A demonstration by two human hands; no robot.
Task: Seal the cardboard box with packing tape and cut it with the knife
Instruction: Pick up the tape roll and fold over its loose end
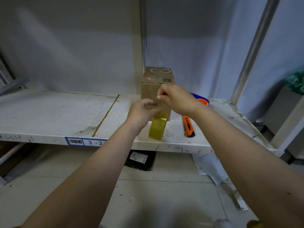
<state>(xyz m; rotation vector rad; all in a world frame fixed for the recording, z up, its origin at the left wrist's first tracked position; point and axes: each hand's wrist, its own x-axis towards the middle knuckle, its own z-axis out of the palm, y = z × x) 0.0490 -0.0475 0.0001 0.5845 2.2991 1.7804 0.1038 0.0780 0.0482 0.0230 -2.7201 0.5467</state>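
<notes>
A white metal shelf (49, 112), scuffed and marked, runs across the view in front of a pale wall; its front edge carries a blue-bordered barcode label (85, 142) reading "3-2".

A small cardboard box (157, 79) stands upright on the shelf near the back, against a vertical shelf post (137, 46). Its top flaps lie closed, with printing and a dark code mark on the top face.

The left hand (141, 114) is in front of the box's lower face, fingers curled around the upper part of a roll of yellowish clear packing tape (157, 127). The roll stands on edge on the shelf, just in front of the box. The grip is closed on the roll.

The right hand (176, 99) is raised just above and beside the left, thumb and fingertips pinched together in front of the box face. The grip is closed; what it pinches is too thin to make out with certainty.

An orange utility knife (188, 126) lies flat on the shelf to the right of the roll, apart from both hands. Behind the right wrist, an orange and blue object (203, 100) is partly hidden.

A dark bag with a white label (139, 159) lies on the tiled floor below the shelf.
</notes>
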